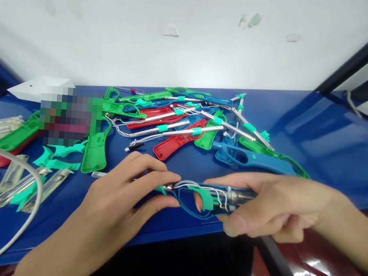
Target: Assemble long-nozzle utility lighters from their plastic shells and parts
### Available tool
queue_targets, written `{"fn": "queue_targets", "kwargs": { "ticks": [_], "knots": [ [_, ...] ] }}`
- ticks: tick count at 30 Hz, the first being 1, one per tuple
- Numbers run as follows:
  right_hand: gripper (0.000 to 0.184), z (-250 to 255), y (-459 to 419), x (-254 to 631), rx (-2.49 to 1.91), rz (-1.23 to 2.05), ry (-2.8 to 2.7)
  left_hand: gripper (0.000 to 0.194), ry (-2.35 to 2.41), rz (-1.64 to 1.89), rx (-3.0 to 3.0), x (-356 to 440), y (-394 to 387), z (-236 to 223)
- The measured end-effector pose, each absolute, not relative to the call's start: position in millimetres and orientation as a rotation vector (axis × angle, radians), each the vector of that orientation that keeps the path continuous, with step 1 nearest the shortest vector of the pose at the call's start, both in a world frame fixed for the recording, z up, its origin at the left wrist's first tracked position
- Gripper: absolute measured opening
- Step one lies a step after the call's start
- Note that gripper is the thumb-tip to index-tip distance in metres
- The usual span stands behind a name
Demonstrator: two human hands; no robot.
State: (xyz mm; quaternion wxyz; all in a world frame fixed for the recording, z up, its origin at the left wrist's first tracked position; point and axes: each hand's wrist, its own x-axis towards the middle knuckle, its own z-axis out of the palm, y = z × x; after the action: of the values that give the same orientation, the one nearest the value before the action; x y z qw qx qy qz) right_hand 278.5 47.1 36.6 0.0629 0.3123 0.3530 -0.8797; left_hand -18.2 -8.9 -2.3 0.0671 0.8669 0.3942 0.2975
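Observation:
Over the table's front edge I hold an opened blue long-nosed gas lighter [190, 211], its inside facing up. A green trigger [207, 198], white wires [221, 193] and a clear fuel tank [240, 197] show in its half shell. My right hand [268, 205] is closed around the tank end, with the thumb along the near side. With thumb and fingertips, my left hand [126, 206] pinches the front end, where a metal tube [98, 175] runs into the shell. Part of that tube is hidden behind my left fingers.
Behind my hands lie red shell halves [179, 139], green shell halves [95, 151], a blue half [259, 159] and several metal tubes with wires [159, 129]. Clear tanks [15, 170] and green triggers [63, 157] are at left. A white cable [39, 190] crosses the left side.

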Motion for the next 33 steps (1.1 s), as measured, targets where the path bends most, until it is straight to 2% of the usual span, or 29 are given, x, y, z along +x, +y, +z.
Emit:
{"fn": "queue_targets", "kwargs": {
  "ticks": [9,17,24,30,33],
  "knots": [
    [0.021,37,41,278,1.020,-2.605,1.124,0.018,1.148,0.903,2.611,-19,-9,-4],
    [0.037,35,43,281,1.024,-2.621,1.096,0.014,1.165,0.922,2.611,-18,-9,-1],
    [0.041,38,47,280,0.937,-2.653,1.045,0.018,1.212,0.957,2.619,-20,-11,-2],
    [0.024,30,52,281,0.850,-2.746,0.897,0.016,1.180,0.929,2.604,-20,-10,-3],
    [0.022,25,54,281,0.751,-2.779,0.878,0.016,1.175,0.921,2.603,-19,-9,-2]
  ]
}}
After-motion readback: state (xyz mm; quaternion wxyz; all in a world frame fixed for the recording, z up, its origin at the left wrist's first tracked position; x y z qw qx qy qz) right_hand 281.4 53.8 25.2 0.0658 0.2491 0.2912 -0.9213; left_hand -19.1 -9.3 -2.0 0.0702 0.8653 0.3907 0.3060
